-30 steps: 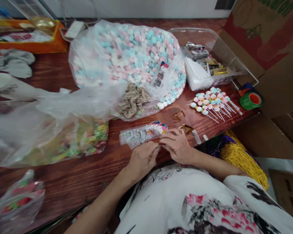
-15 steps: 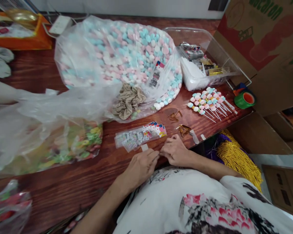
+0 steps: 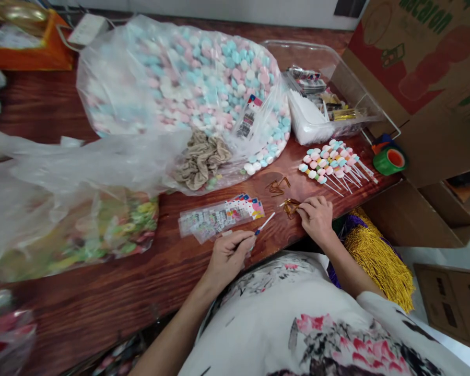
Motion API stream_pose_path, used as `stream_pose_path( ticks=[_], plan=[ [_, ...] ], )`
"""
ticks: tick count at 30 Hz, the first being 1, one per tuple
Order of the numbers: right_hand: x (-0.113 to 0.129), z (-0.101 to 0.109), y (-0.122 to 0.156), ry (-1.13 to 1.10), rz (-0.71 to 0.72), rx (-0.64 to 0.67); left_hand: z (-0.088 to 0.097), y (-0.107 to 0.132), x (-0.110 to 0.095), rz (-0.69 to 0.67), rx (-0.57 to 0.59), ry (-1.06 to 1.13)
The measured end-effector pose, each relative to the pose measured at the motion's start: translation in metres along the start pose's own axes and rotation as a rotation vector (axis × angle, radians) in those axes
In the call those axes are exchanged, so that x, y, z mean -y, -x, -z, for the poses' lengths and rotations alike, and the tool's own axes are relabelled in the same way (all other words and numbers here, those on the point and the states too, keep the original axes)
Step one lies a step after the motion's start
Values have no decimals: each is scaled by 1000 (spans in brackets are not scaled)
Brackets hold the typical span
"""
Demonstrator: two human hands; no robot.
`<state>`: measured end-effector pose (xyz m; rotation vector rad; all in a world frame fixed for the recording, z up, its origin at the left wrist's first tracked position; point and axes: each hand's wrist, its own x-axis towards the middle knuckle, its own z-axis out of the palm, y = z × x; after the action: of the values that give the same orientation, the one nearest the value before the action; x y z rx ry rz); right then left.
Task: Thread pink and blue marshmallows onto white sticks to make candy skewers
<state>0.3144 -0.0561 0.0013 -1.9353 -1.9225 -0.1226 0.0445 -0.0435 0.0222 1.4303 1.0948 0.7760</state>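
left hand (image 3: 227, 254) pinching thin white stick (image 3: 265, 223) | right hand (image 3: 316, 216) on crinkly gold twist ties (image 3: 290, 207)

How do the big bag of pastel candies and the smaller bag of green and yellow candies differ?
The pastel candy bag is larger, bulges high and holds pink, blue and white pieces; the green-yellow candy bag lies flatter, nearer the table's front edge, with greener, mixed pieces. Both are clear plastic on the wooden table.

Left hand (image 3: 227, 254) fingers curl over the lower end of the stick (image 3: 265, 223), so that end is hidden. Gold twist ties (image 3: 291, 207) too small to count (right hand (image 3: 316, 217) fingertips cover part). Print on sticker sheets (image 3: 221, 218) unreadable. Bag at bottom left (image 3: 3, 334) blurred, cut by the edge.
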Motion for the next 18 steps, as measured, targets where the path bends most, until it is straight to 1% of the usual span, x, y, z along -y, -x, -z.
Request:
stream_pose_path(
  ticks=[4, 6, 7, 9, 11, 12, 14, 16, 18],
  plan=[
    [4, -2, -19, 55, 58, 133, -1, 4, 3, 3, 7, -21],
    [0, 0, -31, -7, 95, 150, 1, 5, 2, 73, -31, 33],
    [-3, 2, -37, -79, 105, 129, 2, 5, 1, 123, -56, 70],
    [-8, 5, -48, -305, 91, 41, 3, 3, -1, 230, -109, 142],
    [-7, 9, -55, -540, 63, -35, 2, 0, -5, 311, -127, 200],
    [-2, 11, -56, -634, 59, -51, 0, -3, -6, 336, -125, 226],
    [16, 15, -55, -763, 88, -34, -4, -9, -9, 350, -103, 263],
    [42, 19, -48, -852, 161, 38, -9, -15, -11, 319, -71, 277],
    [70, 20, -39, -902, 256, 136, -10, -21, -11, 252, -45, 272]
  ],
)
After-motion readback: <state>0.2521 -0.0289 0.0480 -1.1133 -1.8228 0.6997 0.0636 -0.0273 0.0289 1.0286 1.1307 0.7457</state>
